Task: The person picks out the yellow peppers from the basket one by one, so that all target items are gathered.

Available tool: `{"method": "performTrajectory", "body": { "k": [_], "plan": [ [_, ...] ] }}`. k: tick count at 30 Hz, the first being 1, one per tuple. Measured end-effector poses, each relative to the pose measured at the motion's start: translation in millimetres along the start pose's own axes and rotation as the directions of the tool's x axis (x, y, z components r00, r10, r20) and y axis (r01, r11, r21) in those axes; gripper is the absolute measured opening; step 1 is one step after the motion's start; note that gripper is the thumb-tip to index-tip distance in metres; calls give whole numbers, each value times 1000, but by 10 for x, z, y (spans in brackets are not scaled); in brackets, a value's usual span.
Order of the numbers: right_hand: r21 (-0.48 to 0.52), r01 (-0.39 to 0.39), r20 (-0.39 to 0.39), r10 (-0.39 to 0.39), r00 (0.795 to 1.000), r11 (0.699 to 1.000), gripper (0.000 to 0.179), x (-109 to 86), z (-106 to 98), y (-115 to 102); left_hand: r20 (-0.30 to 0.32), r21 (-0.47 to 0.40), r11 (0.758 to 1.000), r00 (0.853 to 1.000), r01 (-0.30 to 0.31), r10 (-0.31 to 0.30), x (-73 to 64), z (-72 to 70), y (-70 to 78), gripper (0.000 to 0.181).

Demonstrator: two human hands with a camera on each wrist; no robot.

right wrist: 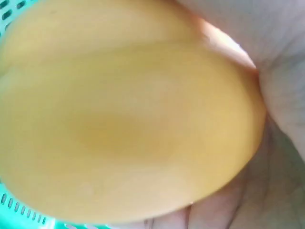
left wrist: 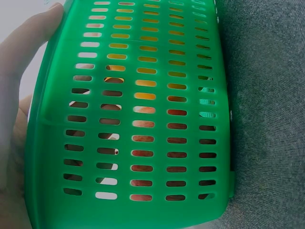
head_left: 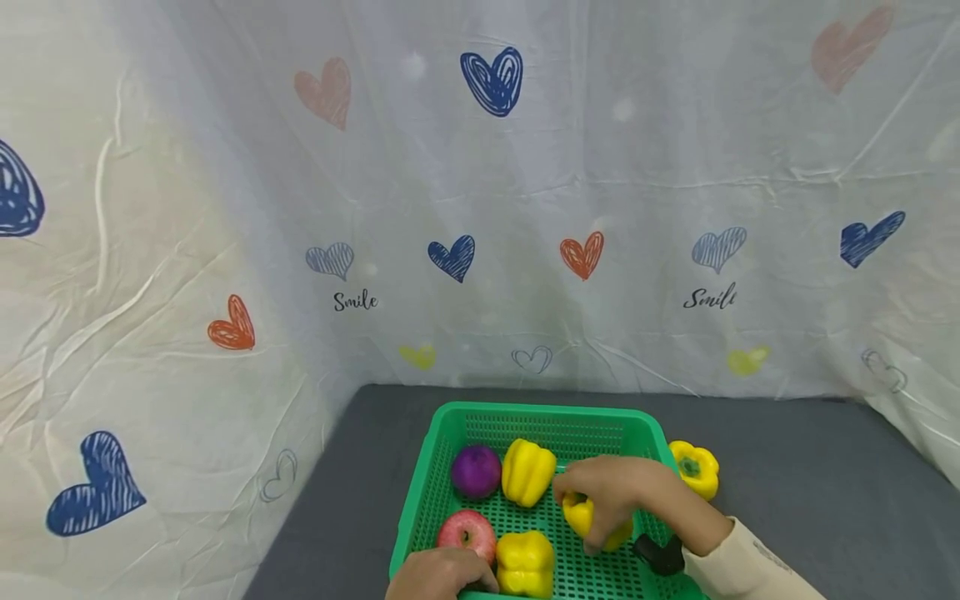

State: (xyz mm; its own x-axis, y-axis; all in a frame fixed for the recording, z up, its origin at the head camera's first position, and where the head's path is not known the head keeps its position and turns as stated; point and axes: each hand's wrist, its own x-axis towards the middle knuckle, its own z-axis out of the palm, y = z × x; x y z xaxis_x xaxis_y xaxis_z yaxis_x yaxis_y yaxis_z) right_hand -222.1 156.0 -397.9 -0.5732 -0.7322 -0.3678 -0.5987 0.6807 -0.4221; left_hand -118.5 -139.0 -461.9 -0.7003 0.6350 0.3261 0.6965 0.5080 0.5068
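White hanging cloth (head_left: 645,150), head view: 2 black inscriptions. 1st "Smile" (head_left: 356,301) at 9 o'clock; 2nd "Smile" (head_left: 710,297) at 3 o'clock.

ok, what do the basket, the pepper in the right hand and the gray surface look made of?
Basket: likely molded plastic, green, semi-gloss; regular slots and a smooth wall suggest it.
Pepper in the right hand: smooth yellow skin; real or plastic replica, can't tell.
Gray surface: probably fabric, matte; fine speckled texture in the left wrist view.

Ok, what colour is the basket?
The basket is green; the head view shows it best.
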Motion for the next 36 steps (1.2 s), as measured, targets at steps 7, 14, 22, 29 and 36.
{"method": "performTrajectory", "body": {
  "k": [7, 14, 22, 29, 36],
  "plan": [
    [4, 100, -129, -99, 987, 995, 49, -142, 24, -23, -4, 8, 1000, 1000, -2, 2, -5, 11, 4, 20],
    [13, 171, -205, -165, 965, 985, 51, -250, 25, -30, 0, 11, 1000, 1000, -6, 6, -6, -12, 10, 21],
    [16, 187, -271, -176, 946, 982, 52, -366, 48, -27, 13, 14, 1000, 1000, -7, 7, -5, -28, 9, 25],
    [34, 174, -305, -156, 939, 984, 53, -497, 53, -81, 12, 20, 1000, 1000, -23, 23, 2, -25, 4, 23],
    [6, 206, -359, -190, 914, 979, 54, -623, 92, -139, 2, 13, 1000, 1000, -15, 15, -6, -5, -3, 21]
  ]
}}
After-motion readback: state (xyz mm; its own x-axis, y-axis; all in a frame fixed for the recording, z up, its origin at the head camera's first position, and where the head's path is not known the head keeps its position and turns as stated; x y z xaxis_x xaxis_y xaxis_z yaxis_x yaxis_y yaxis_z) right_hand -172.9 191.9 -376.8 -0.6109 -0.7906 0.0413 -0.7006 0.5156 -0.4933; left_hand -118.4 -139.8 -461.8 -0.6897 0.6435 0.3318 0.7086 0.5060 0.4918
